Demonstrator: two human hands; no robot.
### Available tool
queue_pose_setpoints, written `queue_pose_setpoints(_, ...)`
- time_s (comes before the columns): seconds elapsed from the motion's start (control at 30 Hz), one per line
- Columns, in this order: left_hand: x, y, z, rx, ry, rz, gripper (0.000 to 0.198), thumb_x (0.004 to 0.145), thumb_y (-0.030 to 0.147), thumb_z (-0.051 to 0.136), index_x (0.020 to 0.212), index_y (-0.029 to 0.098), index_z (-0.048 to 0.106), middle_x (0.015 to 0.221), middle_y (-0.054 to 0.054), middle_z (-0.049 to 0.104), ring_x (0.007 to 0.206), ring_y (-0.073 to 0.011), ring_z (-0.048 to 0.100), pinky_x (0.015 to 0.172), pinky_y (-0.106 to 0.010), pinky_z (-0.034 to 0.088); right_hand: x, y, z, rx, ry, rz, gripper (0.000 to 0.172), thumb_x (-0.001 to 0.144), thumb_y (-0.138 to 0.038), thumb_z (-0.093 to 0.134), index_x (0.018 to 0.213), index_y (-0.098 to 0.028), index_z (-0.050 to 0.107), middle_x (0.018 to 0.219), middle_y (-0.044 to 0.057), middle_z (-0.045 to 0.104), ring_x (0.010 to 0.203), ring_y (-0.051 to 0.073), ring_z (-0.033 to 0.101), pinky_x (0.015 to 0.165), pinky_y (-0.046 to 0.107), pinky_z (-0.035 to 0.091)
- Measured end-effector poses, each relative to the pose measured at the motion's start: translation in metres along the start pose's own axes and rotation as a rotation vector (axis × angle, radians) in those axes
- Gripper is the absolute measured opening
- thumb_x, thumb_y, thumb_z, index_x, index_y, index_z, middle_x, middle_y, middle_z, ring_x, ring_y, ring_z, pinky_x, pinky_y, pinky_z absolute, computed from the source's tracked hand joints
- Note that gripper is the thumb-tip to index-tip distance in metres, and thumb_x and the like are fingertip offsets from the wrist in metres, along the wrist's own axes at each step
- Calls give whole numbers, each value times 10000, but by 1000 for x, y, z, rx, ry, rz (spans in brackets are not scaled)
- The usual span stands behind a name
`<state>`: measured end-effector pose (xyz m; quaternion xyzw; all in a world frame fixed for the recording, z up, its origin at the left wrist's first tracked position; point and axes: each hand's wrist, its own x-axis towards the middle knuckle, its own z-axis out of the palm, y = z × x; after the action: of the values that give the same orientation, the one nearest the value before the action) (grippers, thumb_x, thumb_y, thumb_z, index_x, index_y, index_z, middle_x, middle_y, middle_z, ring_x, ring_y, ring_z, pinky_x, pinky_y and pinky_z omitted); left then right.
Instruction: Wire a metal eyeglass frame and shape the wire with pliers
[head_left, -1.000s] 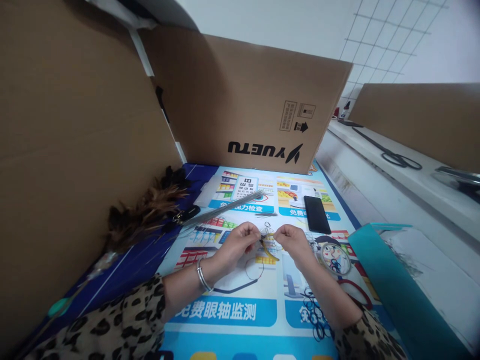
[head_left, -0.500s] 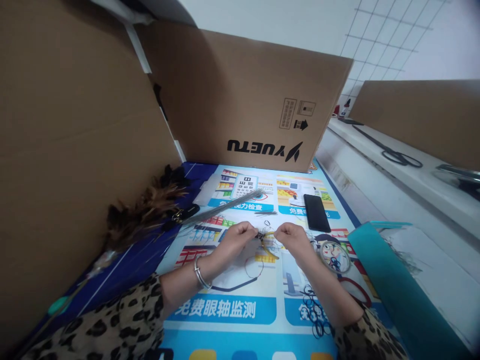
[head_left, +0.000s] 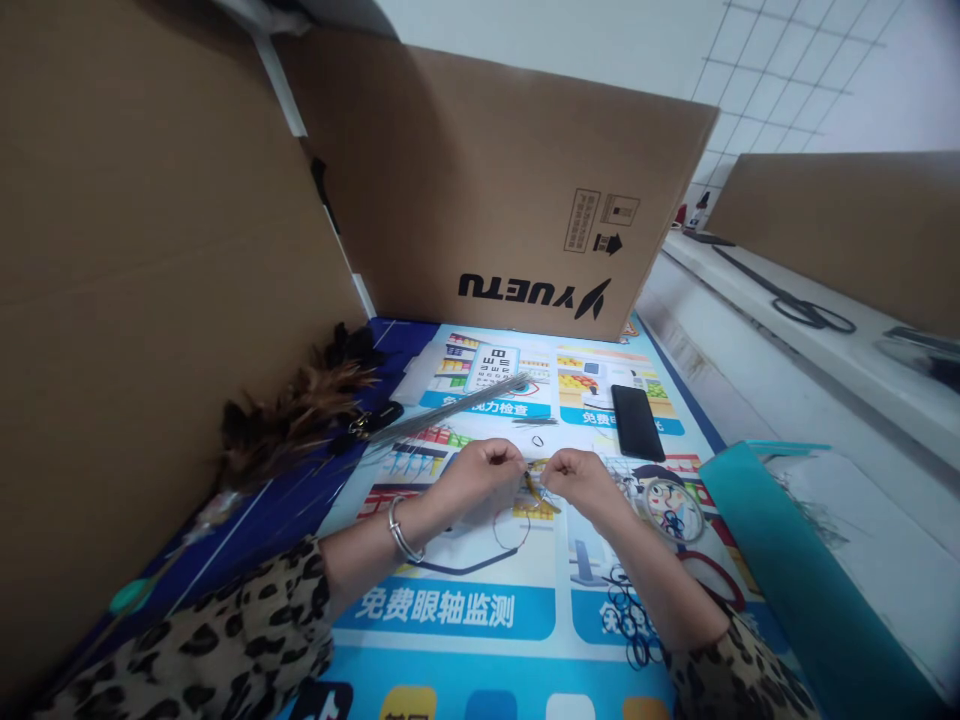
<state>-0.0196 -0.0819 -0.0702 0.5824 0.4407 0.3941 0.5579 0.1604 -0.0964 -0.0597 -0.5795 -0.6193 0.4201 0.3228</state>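
Observation:
My left hand (head_left: 480, 478) and my right hand (head_left: 581, 477) meet over a printed poster (head_left: 480, 610) on the table. Both pinch a small feathered piece with a yellow-brown strand (head_left: 537, 487) held between their fingertips. A silver bangle (head_left: 400, 532) circles my left wrist. A bundle of thin grey wires (head_left: 457, 406) lies just beyond my hands. A small black ring (head_left: 537, 440) sits on the poster near it.
Brown feathers (head_left: 296, 415) are heaped at the left by a cardboard wall (head_left: 150, 260). A YUETU carton (head_left: 510, 200) stands behind. A black phone (head_left: 634, 421) lies at right, a teal tray (head_left: 780, 560) beside it. Several black rings (head_left: 626, 615) lie under my right forearm. Scissors (head_left: 802, 305) rest on the far ledge.
My hands have stayed together, shifting slightly as the fingers work the small piece. The view has tilted a little; nothing else on the table has moved.

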Motion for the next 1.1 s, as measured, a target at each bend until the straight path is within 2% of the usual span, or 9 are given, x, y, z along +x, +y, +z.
queue_pose_setpoints(0.13,1,-5,-1,78,-14,-8,103,676,239,614,653,152,663,624,-20,614,566,-130,508,535,-217,376,0,0,2,-18,0,-5,94,634,-226,567,604,-155,621,508,-24,538,469,94,428,435,204,308)
queue_pose_setpoints(0.23,1,-4,-4,55,-40,-33,125,677,262,616,654,147,660,587,-13,588,518,-116,478,479,-201,351,0,1,-1,-32,0,-25,122,652,-260,575,601,-159,620,496,-30,523,455,88,418,434,202,312)
queue_pose_setpoints(0.43,6,3,-20,-8,-112,-83,147,671,293,646,661,146,647,493,22,498,413,-71,363,407,-182,254,6,4,-32,-149,60,-83,219,740,-357,522,682,-171,620,532,-19,532,472,102,439,443,213,324)
queue_pose_setpoints(0.53,10,3,-29,-29,-148,-99,163,675,311,655,664,149,648,468,22,469,393,-65,325,396,-191,218,8,9,-46,-306,60,-103,175,728,-308,532,642,-187,624,565,-2,576,521,129,491,471,226,332)
queue_pose_setpoints(0.6,12,2,-32,-37,-161,-99,154,672,303,659,655,151,644,471,18,469,394,-65,325,398,-196,214,9,12,-48,-429,22,-114,145,711,-263,542,626,-200,642,594,8,608,560,144,525,493,232,337)
queue_pose_setpoints(0.77,13,-1,-31,-23,-165,-103,136,689,282,637,641,155,636,452,21,457,386,-67,323,409,-204,210,5,16,-28,-743,-65,-140,110,694,-223,569,641,-207,664,697,47,654,652,179,578,564,256,354)
queue_pose_setpoints(0.87,12,-1,-30,-36,-168,-99,130,685,279,637,642,156,637,443,25,448,383,-67,319,412,-208,206,-1,14,-12,-915,-84,-158,106,701,-229,588,736,-165,665,823,116,651,698,227,599,586,290,374)
queue_pose_setpoints(1.0,12,0,-29,-52,-177,-99,134,687,274,633,639,149,627,449,28,436,390,-66,316,413,-208,204,-7,8,6,-1080,-109,-195,181,758,-64,476,807,-106,645,832,164,626,752,242,610,629,309,395)
queue_pose_setpoints(1.1,12,1,-30,-43,-190,-98,137,702,270,619,655,141,615,466,34,435,403,-62,323,417,-202,210,-5,5,15,-1157,-126,-213,209,765,-14,436,806,-77,631,834,189,616,781,254,608,644,320,405)
